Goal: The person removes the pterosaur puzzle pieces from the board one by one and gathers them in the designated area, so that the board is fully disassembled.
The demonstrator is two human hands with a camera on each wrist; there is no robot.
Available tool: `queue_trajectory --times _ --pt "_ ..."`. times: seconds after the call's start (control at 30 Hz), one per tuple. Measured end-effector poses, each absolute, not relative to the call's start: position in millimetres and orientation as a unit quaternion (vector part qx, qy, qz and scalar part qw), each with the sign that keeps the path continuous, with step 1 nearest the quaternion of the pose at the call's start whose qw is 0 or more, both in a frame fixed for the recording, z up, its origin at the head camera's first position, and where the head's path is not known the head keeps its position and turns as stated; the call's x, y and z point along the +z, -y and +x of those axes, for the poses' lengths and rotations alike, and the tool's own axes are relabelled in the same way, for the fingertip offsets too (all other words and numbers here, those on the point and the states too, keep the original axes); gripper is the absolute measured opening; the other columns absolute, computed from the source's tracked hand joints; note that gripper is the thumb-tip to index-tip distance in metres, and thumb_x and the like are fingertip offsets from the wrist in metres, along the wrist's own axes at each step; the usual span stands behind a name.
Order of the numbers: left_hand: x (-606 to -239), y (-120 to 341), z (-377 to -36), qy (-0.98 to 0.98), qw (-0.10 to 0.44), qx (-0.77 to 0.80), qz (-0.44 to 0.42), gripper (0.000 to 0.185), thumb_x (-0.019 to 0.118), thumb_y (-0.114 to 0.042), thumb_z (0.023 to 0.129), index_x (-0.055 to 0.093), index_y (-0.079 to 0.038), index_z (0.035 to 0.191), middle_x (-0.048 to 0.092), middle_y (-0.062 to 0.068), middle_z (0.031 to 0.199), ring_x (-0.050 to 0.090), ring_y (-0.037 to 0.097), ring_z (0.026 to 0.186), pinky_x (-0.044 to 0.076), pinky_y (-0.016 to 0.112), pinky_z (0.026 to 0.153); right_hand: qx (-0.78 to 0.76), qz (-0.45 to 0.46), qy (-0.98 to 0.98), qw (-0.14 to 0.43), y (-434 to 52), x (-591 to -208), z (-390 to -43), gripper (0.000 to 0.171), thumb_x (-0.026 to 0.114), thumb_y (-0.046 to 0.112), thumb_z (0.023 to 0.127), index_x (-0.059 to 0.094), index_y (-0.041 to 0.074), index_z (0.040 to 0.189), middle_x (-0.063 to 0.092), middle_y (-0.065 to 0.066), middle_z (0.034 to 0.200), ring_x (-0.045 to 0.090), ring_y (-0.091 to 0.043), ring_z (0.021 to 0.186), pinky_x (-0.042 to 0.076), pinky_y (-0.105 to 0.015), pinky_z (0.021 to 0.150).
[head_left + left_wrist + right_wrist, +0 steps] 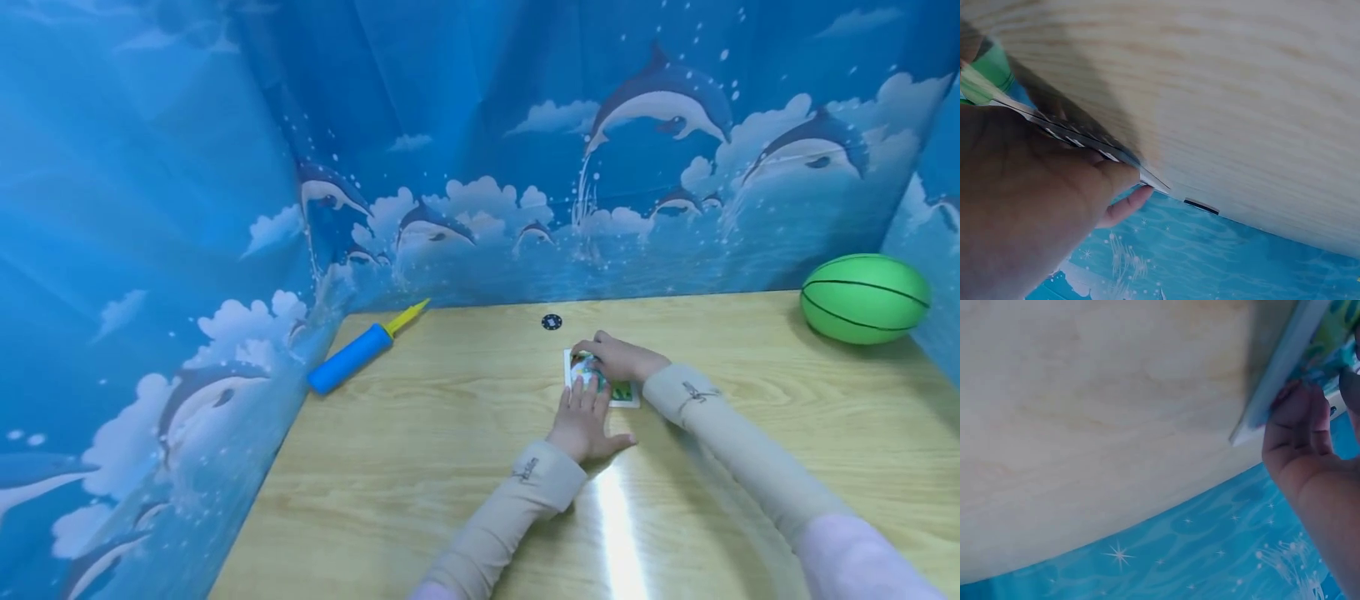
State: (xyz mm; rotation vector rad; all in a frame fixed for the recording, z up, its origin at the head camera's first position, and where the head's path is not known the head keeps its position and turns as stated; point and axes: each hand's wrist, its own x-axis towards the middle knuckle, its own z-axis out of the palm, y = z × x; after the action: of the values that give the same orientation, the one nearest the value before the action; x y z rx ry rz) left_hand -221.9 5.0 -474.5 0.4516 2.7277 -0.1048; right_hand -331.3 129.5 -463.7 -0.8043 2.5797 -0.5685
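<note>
A small white-bordered picture board [625,393] with coloured printing lies flat on the wooden table. My left hand [587,427] rests on its lower left part, fingers straight and thumb spread to the side. In the left wrist view, a thin dark edge with white marks [1079,140] shows at that hand; its kind is unclear. My right hand [624,358] reaches over the board's upper right part with bent fingers. From the right wrist, its fingers [1300,415] touch the board's face [1322,347]; whether they pinch a piece is hidden.
A black round chip [552,322] with white marks lies behind the board. To the left is a blue hand pump [351,359] with a yellow nozzle [408,316]. A green ball [865,299] sits at the right back corner. Dolphin-printed blue sheets [480,125] surround the table.
</note>
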Motion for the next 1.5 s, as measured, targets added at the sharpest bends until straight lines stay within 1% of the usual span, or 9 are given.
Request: queue_trajectory --times 0.2,0.47,0.6,0.67,0.73,0.87,1.0,1.2,1.5 --pt "-475 -7 -225 -0.969 0.188 -0.039 0.156 0.091 0.029 -0.080 0.088 0.000 -0.029 0.158 0.000 -0.004 0.166 0.002 0.019 0.154 0.008 0.033 0.126 -0.186 -0.269 -0.916 0.232 -123 -455 -338 0.045 0.046 0.005 0.099 0.046 0.017 0.142 0.041 -0.030 0.137 0.049 -0.050 0.122 0.043 -0.067 0.101" --pt "-476 -5 -227 -0.970 0.184 -0.032 0.156 0.091 0.030 -0.079 0.089 0.002 -0.028 0.158 0.001 -0.004 0.166 0.002 0.019 0.154 0.008 0.033 0.126 -0.169 -0.243 -0.914 0.279 -115 -443 -340 0.051 0.049 0.002 0.095 0.044 0.022 0.142 0.028 -0.032 0.152 0.039 -0.054 0.132 0.040 -0.069 0.102" --pt "-475 -5 -227 -0.971 0.178 -0.023 0.158 0.090 0.031 -0.078 0.089 0.005 -0.027 0.158 0.002 -0.003 0.166 0.002 0.018 0.154 0.008 0.033 0.126 -0.158 -0.231 -0.912 0.299 -111 -438 -345 0.049 0.052 0.004 0.092 0.046 0.023 0.137 0.041 -0.028 0.142 0.054 -0.043 0.115 0.051 -0.057 0.090" --pt "-475 -6 -226 -0.971 0.179 -0.016 0.159 0.089 0.032 -0.078 0.089 0.006 -0.028 0.158 0.002 -0.003 0.166 0.003 0.018 0.154 0.008 0.033 0.126 -0.155 -0.226 -0.911 0.308 -110 -439 -349 0.045 0.054 0.005 0.091 0.049 0.024 0.132 0.046 -0.025 0.136 0.055 -0.035 0.105 0.052 -0.050 0.084" --pt "-476 -7 -225 -0.970 0.182 -0.012 0.159 0.089 0.033 -0.078 0.089 0.007 -0.028 0.158 0.002 -0.003 0.166 0.003 0.018 0.154 0.008 0.033 0.126 -0.157 -0.223 -0.908 0.317 -110 -440 -350 0.044 0.054 0.002 0.088 0.051 0.023 0.126 0.046 -0.024 0.134 0.053 -0.033 0.102 0.050 -0.046 0.082" --pt "-478 -8 -223 -0.969 0.188 -0.013 0.156 0.090 0.033 -0.079 0.088 0.006 -0.029 0.158 0.002 -0.003 0.166 0.003 0.019 0.154 0.008 0.034 0.126 -0.170 -0.226 -0.904 0.322 -111 -445 -351 0.041 0.053 0.001 0.088 0.052 0.022 0.123 0.044 -0.020 0.131 0.049 -0.034 0.106 0.049 -0.046 0.084" --pt "-478 -7 -224 -0.970 0.185 -0.032 0.152 0.091 0.031 -0.080 0.088 0.004 -0.029 0.158 0.001 -0.005 0.166 0.004 0.018 0.154 0.009 0.033 0.126 -0.185 -0.243 -0.903 0.301 -112 -446 -351 0.043 0.053 0.002 0.088 0.052 0.020 0.126 0.043 -0.021 0.131 0.050 -0.036 0.110 0.049 -0.048 0.085" --pt "-477 -5 -225 -0.971 0.184 -0.020 0.151 0.091 0.032 -0.080 0.088 0.004 -0.029 0.158 0.002 -0.004 0.166 0.003 0.018 0.154 0.009 0.033 0.126 -0.180 -0.258 -0.911 0.267 -108 -447 -351 0.044 0.052 -0.001 0.084 0.055 0.018 0.123 0.050 -0.017 0.124 0.056 -0.030 0.102 0.054 -0.044 0.082" --pt "-475 -3 -225 -0.971 0.182 -0.006 0.156 0.091 0.033 -0.078 0.088 0.002 -0.028 0.158 0.002 -0.003 0.166 0.002 0.018 0.154 0.008 0.033 0.126 -0.178 -0.264 -0.916 0.244 -103 -457 -352 0.035 0.051 -0.004 0.087 0.055 0.017 0.115 0.051 -0.015 0.117 0.058 -0.031 0.101 0.054 -0.052 0.090"
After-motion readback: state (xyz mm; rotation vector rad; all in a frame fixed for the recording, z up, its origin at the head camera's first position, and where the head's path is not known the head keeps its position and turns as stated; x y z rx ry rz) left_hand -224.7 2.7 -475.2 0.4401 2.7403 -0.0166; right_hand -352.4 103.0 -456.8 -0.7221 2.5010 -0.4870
